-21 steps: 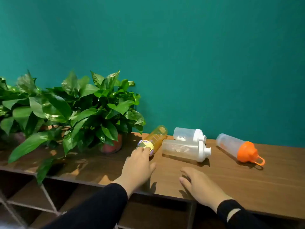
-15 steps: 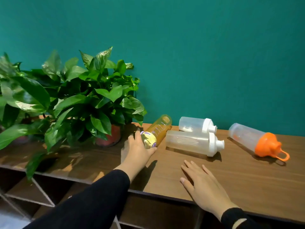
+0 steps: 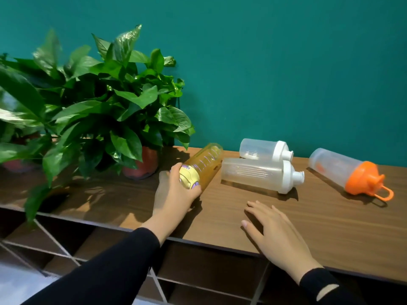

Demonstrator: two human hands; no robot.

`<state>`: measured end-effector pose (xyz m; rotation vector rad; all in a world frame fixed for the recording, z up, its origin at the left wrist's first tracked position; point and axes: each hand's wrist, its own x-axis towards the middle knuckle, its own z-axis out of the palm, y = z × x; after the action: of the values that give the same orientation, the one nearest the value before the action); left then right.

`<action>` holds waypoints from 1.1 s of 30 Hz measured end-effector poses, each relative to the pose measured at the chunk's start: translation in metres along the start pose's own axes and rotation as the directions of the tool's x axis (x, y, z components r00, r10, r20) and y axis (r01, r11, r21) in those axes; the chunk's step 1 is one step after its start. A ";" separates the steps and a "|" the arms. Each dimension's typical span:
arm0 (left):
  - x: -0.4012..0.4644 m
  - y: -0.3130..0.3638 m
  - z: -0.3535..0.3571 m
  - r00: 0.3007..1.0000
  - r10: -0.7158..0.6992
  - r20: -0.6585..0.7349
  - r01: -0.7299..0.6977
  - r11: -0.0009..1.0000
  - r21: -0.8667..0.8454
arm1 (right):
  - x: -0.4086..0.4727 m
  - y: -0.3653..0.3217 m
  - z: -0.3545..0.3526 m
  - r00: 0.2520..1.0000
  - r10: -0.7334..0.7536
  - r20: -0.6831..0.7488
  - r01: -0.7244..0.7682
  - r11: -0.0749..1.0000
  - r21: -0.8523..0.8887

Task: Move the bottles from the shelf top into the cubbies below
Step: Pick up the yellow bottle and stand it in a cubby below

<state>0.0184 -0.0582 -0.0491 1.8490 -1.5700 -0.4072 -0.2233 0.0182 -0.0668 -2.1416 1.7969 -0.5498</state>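
First bottle in hand, none stowed yet

Your left hand (image 3: 174, 194) grips the yellow bottle (image 3: 201, 170) lying on the shelf top (image 3: 330, 227); your right hand (image 3: 271, 225) rests flat and empty. Three other bottles (image 3: 253, 175) lie there too, cubbies (image 3: 211, 267) waiting.

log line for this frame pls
stage: first pick | left hand: gripping yellow bottle | right hand: open, flat on shelf top | bottles in cubbies: none visible

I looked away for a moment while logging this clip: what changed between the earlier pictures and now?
The left hand, earlier only touching the cap end of the amber translucent bottle, has closed its grip around it. The right hand stays flat and open on the wooden shelf top. The two clear white-capped bottles and the orange-lidded shaker haven't moved.
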 end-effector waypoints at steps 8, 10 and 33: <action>-0.111 -0.010 -0.102 0.919 0.395 0.008 -0.393 0.910 0.129 | -0.023 -0.056 0.000 0.965 -0.258 -0.045 0.260 0.925 0.278; -0.132 -0.003 -0.130 0.876 0.481 0.038 -0.481 0.863 0.153 | -0.032 -0.083 -0.001 0.933 -0.358 -0.020 0.352 0.904 0.242; -0.196 -0.118 0.015 0.920 -0.112 0.375 0.331 0.734 -0.593 | -0.093 -0.085 0.145 0.942 0.066 0.328 -0.260 0.762 0.593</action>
<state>0.0525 0.1307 -0.1734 1.4497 -1.1583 -1.2519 -0.0953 0.1218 -0.1664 -1.4910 1.3580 -0.6415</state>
